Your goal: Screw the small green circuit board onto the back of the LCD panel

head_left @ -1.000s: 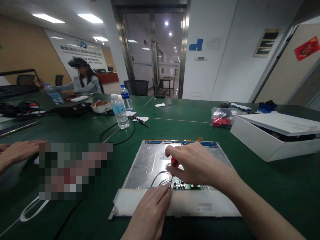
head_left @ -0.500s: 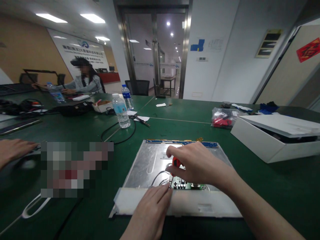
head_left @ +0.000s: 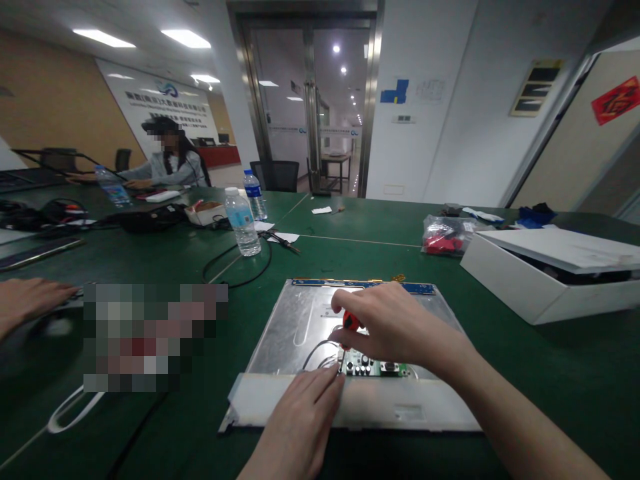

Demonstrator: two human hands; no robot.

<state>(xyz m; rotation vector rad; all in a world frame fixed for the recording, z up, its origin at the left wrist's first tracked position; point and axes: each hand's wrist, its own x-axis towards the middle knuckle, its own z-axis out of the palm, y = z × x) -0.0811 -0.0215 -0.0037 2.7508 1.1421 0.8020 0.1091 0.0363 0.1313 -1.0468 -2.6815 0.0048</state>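
A flat metal display panel (head_left: 273, 333) lies back side up on the table, with a green circuit board (head_left: 367, 363) near its front. My right hand (head_left: 385, 320) is closed round the red and black handle of a screwdriver (head_left: 351, 321). The thin shaft points down, its tip at the left edge of the board. Close by that tip are the fingertips of my left hand (head_left: 310, 403), which rests with outstretched fingers over the pale strip (head_left: 375, 403) along the panel's front. What lies under those fingers is hidden. Thin cables (head_left: 316, 350) curve left of the board.
Water bottles (head_left: 242, 223) and a black cable (head_left: 205, 267) are beyond the panel to the left. At right stand a white box (head_left: 530, 287) and a plastic bag with red contents (head_left: 445, 237). Another person's hand (head_left: 35, 300) is at far left; a co-worker (head_left: 173, 160) sits farther back.
The screwdriver handle has shifted and tilted slightly, and more of its shaft shows. My left hand stays nearly in place. The seated co-worker's dark frame has lowered.
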